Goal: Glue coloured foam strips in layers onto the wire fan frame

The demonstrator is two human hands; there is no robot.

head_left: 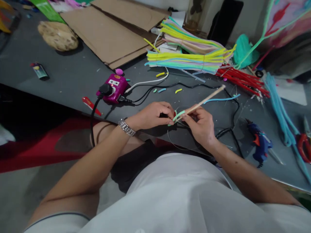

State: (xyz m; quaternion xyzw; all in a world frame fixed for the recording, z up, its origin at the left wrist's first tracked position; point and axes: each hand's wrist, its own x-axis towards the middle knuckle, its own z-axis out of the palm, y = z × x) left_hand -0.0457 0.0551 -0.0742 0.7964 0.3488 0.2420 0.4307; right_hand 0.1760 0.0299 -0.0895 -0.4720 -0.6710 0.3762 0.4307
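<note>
My right hand (199,127) grips a thin wooden stick (201,103), which slants up and away to the right. A short mint-green pipe cleaner (179,115) curves around the stick's near end. My left hand (153,116) pinches at that end, its fingertips on the green piece, with a small red bit (175,113) partly hidden beside them. A thin loose wire (175,142) hangs below both hands. A metal watch (126,127) circles my left wrist.
Ahead on the grey worktable (65,74) lie bundled pipe cleaners (189,61), red sticks (243,81), and cardboard sheets (104,35). A magenta power socket (114,88) trails black cables. To the right are a blue glue gun (259,142) and red-handled scissors (303,147).
</note>
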